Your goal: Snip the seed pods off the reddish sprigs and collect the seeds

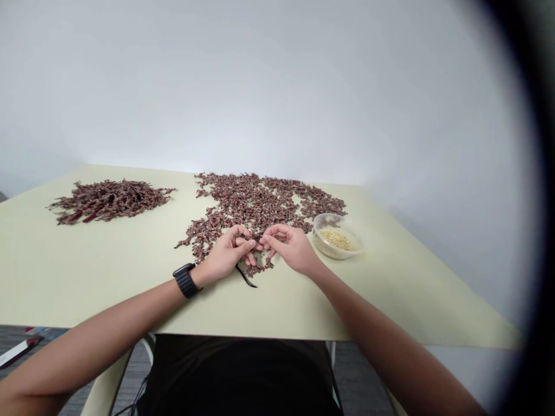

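Dark shirt [238, 375] of the seated person fills the bottom of the frame, both forearms reaching out over the front edge of a pale yellow-green bench [87, 277]. Black link-band watch [186, 280] on the left wrist. Left hand [228, 254] and right hand [290, 248] are held low over the bench, facing each other, fingers curled in, with the fingertips [252, 245] of both coming together near the middle and pinching at something small; what sits between them is hidden, can't tell exactly what. Both hands are at the near edge of a wide scattered layer of reddish-brown dried pods [255, 202], probably chilies, spread thin and patchy across the middle of the bench, some bits right under the fingers. Dark curved strip [246, 278] lies on the bench just below the left hand, unclear what it is. Clear plastic bowl [323, 245] sits just right of the right hand, at the edge of the layer, holding pale yellow seeds [336, 240]. Separate heaped pile of dried chilies [108, 201] on the far left of the bench, well apart from the layer. Grey carpet [26, 370] shows below the bench at lower left, with a red-and-white item [17, 351] on it, too blurred to name.
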Motion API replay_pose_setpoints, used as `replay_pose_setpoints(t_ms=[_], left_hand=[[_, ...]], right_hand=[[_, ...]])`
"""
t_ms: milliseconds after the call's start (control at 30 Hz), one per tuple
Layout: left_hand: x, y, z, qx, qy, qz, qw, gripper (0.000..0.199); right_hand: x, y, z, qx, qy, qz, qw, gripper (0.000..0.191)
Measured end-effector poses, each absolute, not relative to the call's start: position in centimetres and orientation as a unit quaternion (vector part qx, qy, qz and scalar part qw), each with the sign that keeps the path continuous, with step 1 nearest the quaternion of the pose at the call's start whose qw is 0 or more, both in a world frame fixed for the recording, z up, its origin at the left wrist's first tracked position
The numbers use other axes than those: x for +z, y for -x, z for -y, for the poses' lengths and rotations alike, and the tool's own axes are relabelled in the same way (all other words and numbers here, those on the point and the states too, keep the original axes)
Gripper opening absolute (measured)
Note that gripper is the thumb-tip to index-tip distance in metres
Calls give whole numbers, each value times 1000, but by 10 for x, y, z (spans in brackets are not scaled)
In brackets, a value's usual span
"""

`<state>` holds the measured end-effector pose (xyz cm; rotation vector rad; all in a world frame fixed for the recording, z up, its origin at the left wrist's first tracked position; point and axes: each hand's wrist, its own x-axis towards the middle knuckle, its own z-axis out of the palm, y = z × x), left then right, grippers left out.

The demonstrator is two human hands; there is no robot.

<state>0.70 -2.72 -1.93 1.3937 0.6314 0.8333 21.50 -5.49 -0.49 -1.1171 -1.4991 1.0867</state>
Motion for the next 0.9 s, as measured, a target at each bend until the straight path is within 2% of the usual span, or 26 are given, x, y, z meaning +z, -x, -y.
replay_pose_setpoints(t_ms=[300, 633, 900], left_hand=[[-18, -7, 33, 353, -680, -346, 541, 40], [-8, -9, 42, 359, -736, -327, 471, 33], [-12, -6, 41, 353, -780, -336, 392, 27]], right_hand=[[-4, -208, 65, 421, 470, 617, 470, 27], [2, -203, 71, 325, 489, 676, 445, 24], [3, -203, 71, 202, 507, 715, 437, 18]])
